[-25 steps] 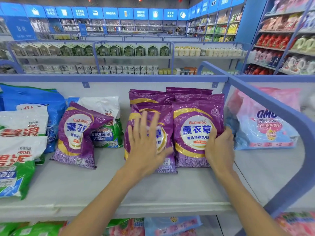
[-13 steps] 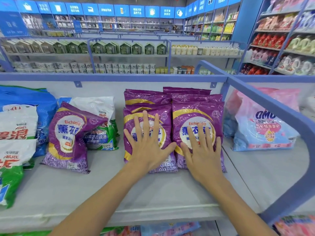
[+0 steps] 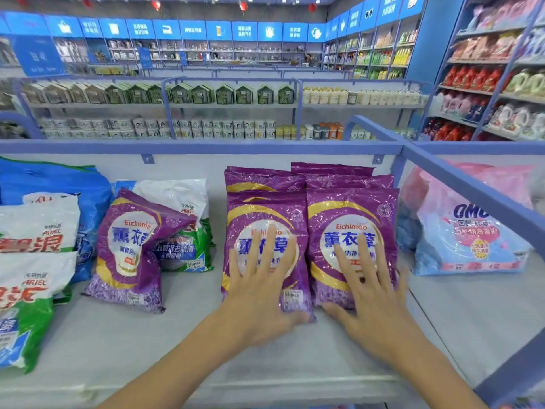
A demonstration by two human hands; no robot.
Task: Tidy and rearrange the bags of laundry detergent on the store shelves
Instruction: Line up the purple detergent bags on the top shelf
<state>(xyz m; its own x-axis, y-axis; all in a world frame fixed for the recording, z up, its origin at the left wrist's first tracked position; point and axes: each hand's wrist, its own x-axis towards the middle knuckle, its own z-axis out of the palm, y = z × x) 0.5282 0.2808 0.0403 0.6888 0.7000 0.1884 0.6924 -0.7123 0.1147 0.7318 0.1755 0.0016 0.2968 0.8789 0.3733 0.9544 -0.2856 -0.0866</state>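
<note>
On a pale grey store shelf (image 3: 206,364), two glossy purple plastic detergent bags stand side by side, touching, with more behind. The left hand (image 3: 259,293) presses flat on the left purple bag (image 3: 265,211), the right hand (image 3: 374,299) on the right purple bag (image 3: 354,208). Fingers (image 3: 273,246) are straight and spread, gripping nothing. A tilted purple bag (image 3: 129,246) leans further left.

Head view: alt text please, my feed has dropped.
The left hand lies flat on the left purple bag, the right hand on the right purple bag, side by side on the grey shelf. A loose purple bag leans askew further left.
</note>
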